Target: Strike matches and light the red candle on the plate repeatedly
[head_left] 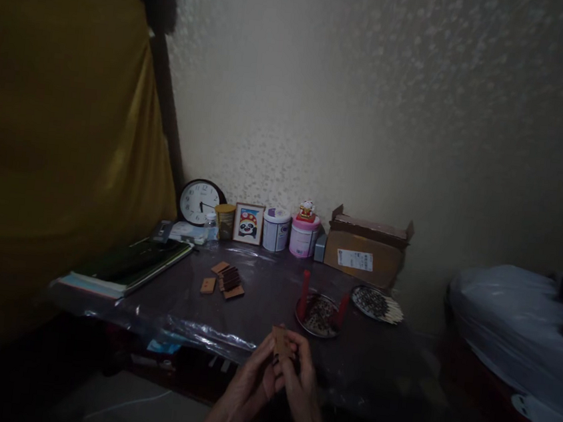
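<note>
Both my hands meet low in the middle of the view, in front of the dark table (pixel 273 291). My left hand (pixel 249 382) and my right hand (pixel 300 382) pinch a small brown square piece (pixel 281 340) between their fingertips, held upright just above the table's near edge. Farther back on the table lies a small pile of similar brown pieces (pixel 225 279). To the right of my hands stands a round metal dish (pixel 319 316) filled with dark bits, with two red sticks standing at its sides.
A second plate with thin sticks (pixel 377 304) lies behind the dish. Along the wall stand a clock (pixel 201 201), a panda picture (pixel 248 224), tins and a cardboard box (pixel 365 249). Books (pixel 129 265) lie at the left, a yellow cloth hangs beyond, a plastic-covered bundle (pixel 512 316) sits right.
</note>
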`<move>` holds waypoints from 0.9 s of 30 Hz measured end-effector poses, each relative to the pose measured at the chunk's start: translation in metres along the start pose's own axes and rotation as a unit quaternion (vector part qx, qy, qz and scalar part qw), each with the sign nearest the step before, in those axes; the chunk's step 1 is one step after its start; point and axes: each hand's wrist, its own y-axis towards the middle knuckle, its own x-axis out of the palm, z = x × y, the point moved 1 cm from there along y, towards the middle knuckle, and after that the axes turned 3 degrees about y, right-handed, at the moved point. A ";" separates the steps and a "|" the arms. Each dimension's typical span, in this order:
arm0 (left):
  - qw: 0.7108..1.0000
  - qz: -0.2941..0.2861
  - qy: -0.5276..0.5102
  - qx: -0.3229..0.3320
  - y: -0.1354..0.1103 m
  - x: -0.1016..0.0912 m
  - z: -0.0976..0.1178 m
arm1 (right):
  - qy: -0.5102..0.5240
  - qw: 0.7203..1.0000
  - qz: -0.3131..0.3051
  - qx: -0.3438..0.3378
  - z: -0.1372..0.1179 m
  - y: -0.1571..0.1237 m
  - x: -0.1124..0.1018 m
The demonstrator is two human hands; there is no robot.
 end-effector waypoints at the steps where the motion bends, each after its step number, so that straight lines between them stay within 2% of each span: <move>1: 1.000 -0.002 -0.003 -0.002 0.000 0.001 0.001 | 0.001 1.000 -0.006 -0.002 -0.001 0.000 -0.001; 7: 1.000 -0.022 -0.015 -0.005 -0.002 -0.002 0.007 | 0.025 0.997 -0.076 -0.017 -0.007 0.010 -0.016; 13: 0.997 -0.022 0.003 -0.069 -0.005 -0.004 0.006 | 0.036 0.999 -0.025 0.031 -0.002 0.023 -0.035; 21: 0.994 -0.058 0.024 -0.095 -0.008 -0.002 0.002 | 0.063 0.996 -0.024 0.064 0.001 0.021 -0.039; 27: 0.992 -0.062 0.026 -0.102 -0.009 -0.003 0.001 | 0.074 0.993 -0.024 0.085 0.004 0.023 -0.041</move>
